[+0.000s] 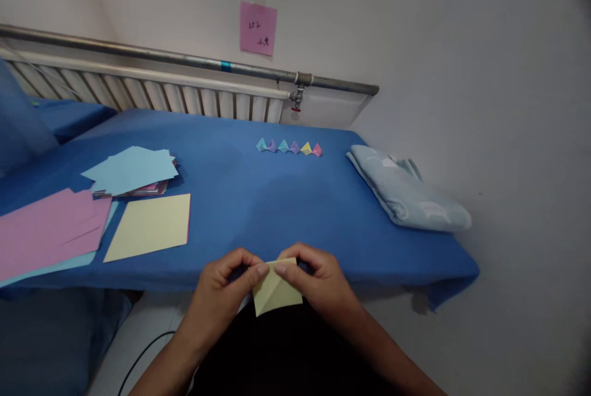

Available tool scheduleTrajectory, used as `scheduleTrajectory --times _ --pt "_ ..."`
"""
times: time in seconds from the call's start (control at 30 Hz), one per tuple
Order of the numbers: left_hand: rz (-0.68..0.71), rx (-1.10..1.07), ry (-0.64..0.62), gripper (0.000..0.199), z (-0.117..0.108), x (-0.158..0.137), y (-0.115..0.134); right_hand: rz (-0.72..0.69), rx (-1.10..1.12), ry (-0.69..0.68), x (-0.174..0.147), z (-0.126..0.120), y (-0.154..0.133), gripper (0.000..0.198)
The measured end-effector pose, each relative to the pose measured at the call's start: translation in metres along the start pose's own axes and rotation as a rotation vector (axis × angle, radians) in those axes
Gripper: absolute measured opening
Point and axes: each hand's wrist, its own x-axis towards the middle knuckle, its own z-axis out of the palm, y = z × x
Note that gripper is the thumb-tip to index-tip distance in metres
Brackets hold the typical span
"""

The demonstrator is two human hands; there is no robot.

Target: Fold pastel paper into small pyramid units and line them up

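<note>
A small square of pale yellow paper (277,294) with crease lines is held up in front of the table's near edge. My left hand (226,285) pinches its upper left part between thumb and fingers. On the upper right, my right hand (318,276) pinches it the same way, the two thumbs almost meeting at the top edge. The fingers behind the paper are hidden. Farther back on the table lies a row of small folded paper shapes (294,148) in teal, purple, yellow and pink.
On the blue cloth (221,199) at left lie light blue sheets (133,169) on a pile, pink sheets (55,230) and a larger yellow sheet (150,226). A folded pale blanket (406,189) lies at right. Behind are a radiator (184,99) and a pipe (161,56).
</note>
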Motion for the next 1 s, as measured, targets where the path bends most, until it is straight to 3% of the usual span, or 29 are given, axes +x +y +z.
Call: scheduleTrajectory --times 0.1,0.2,0.3,0.47,0.57,0.7,0.77,0.9,1.0 --pt "-0.082 -0.173 0.048 0.025 0.002 0.002 -0.003 0.185 0.158 -0.034 0.002 -0.001 0.009 0.021" --pt "-0.151 -0.301 0.060 0.025 0.006 0.004 -0.003 0.240 0.235 -0.031 0.003 -0.001 0.016 0.024" --pt "-0.241 -0.384 -0.022 0.024 0.013 0.004 0.000 0.272 0.361 0.059 0.006 0.004 0.024 0.026" --pt "-0.229 -0.196 -0.036 0.023 0.016 0.001 0.000 0.259 0.570 0.137 0.009 0.008 0.034 0.025" --pt "-0.121 0.053 -0.021 0.024 0.011 0.000 0.001 0.204 0.507 0.092 0.009 0.001 0.031 0.019" --pt "0.136 0.454 0.016 0.021 0.004 -0.001 0.006 0.036 0.171 -0.046 0.008 -0.013 0.019 0.009" --pt "0.303 0.522 0.043 0.018 0.002 -0.002 0.007 -0.094 0.037 -0.061 0.007 -0.016 0.015 0.005" --pt "0.627 0.528 0.109 0.010 -0.001 -0.005 0.003 -0.333 -0.042 0.032 0.004 -0.016 0.013 0.009" --pt "0.815 0.572 0.174 0.018 -0.003 -0.007 0.001 -0.470 -0.088 0.086 0.001 -0.015 0.013 0.010"
